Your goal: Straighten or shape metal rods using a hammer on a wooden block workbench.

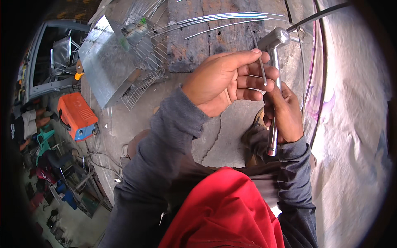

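Observation:
My left hand (225, 80) is raised palm up in the middle of the view, with a short thin metal rod (262, 70) pinched between thumb and fingers. Close on its right, my right hand (287, 113) grips a hammer (276, 58) by its shiny metal handle. The hammer stands head up, its thick cylindrical head just beyond the rod's upper end. Beyond both hands lies a dark, scarred wooden board (186, 56), with several long thin metal rods (231, 17) across it.
A folded sheet-metal box (103, 62) leans at the left against wire racks (142, 89). Nearer stands an orange and blue machine (78, 111) with cables. A pale cloth sheet (351, 107) hangs or lies along the right. Another person (29, 124) is at the far left.

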### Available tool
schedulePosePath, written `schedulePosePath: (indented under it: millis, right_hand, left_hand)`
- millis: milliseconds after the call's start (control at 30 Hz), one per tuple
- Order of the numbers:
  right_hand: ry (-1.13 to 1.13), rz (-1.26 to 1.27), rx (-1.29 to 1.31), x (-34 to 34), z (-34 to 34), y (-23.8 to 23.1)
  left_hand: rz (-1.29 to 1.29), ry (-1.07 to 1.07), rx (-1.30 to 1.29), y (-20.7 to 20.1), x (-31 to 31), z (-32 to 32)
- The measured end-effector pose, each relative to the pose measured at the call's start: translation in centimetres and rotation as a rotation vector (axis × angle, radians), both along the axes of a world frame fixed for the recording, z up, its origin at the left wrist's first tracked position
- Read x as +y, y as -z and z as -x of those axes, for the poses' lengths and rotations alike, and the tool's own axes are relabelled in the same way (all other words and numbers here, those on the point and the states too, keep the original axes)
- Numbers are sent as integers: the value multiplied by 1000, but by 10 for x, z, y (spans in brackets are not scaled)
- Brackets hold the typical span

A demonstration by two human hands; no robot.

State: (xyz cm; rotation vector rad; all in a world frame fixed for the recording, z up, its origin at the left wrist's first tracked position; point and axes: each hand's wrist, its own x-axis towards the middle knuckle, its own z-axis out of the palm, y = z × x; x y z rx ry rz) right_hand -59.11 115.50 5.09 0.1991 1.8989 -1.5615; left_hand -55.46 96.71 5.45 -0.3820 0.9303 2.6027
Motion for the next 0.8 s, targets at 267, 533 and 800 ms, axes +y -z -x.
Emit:
schedulePosePath:
  millis: [267,533,800]
  right_hand:
    - [-45,-40,-22,2,-1,0]
    - [-23,-6,-8,0,-1,2]
    - [-22,-14,-13,1,0,0]
  left_hand:
    - [-49,-38,1,1,8,8]
    - [-120,-76,-7,2,3,8]
    - [-108,-80,-28,0,0,6]
